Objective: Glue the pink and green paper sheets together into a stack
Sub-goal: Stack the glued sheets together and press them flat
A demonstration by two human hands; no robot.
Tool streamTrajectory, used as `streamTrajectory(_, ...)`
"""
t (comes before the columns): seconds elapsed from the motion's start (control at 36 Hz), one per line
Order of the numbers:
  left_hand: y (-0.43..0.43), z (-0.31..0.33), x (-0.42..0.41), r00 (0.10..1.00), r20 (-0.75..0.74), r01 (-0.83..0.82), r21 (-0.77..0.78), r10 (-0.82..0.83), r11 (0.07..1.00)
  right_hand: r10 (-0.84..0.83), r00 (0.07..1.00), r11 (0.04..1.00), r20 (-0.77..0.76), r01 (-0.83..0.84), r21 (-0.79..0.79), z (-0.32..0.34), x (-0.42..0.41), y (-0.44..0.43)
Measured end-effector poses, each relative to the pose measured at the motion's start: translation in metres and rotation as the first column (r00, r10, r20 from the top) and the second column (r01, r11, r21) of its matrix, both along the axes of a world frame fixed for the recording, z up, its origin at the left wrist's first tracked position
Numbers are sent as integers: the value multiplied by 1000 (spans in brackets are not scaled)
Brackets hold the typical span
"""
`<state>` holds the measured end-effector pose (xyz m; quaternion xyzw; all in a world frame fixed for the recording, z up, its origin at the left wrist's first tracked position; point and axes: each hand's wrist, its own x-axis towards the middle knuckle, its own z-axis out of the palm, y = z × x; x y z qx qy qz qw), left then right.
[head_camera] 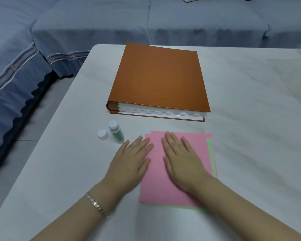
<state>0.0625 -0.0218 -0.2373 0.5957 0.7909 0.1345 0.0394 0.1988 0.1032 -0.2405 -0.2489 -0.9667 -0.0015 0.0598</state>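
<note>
A pink paper sheet (156, 185) lies on top of a stack on the white table (250, 136). A green sheet (211, 153) peeks out along the stack's right and bottom edges, and another pink edge shows at the top. My left hand (129, 164) lies flat with straight fingers on the pink sheet's left edge, partly on the table. My right hand (182, 159) presses flat on the middle of the pink sheet. A green glue bottle (116, 132) stands uncapped just left of the stack, its white cap (102, 134) beside it.
A thick orange-brown album (160, 80) lies shut behind the sheets. A blue-grey sofa (76, 23) runs along the far and left sides of the table. The table's left edge drops to a grey floor (21, 136).
</note>
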Motion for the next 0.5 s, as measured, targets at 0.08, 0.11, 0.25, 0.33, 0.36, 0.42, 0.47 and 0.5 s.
streamTrajectory(0.08,1,1,-1,1000,6,-3,-1,3,1000,44,998,999,52,-42,-29,1,6,-5)
streamTrajectory(0.11,1,1,-1,1000,6,-2,0,2,1000,70,996,997,62,-68,-35,1,11,-7)
streamTrajectory(0.25,0,2,-2,1000,13,6,6,-7,1000,242,967,968,82,-234,-90,1,42,-22)
streamTrajectory(0.33,-1,2,-2,1000,15,13,9,-13,1000,376,920,925,108,-368,-93,4,60,-27)
streamTrajectory(0.36,-1,2,-2,1000,18,16,8,-16,1000,417,901,908,122,-407,-96,6,64,-27)
streamTrajectory(0.42,-2,3,-3,999,22,28,5,-28,1000,494,857,869,145,-482,-110,11,70,-23)
streamTrajectory(0.47,-3,4,-5,998,56,41,2,-41,999,549,824,834,139,-531,-147,16,69,-17)
streamTrajectory(0.5,-5,4,-7,995,85,48,2,-48,999,549,828,831,114,-527,-178,18,66,-13)
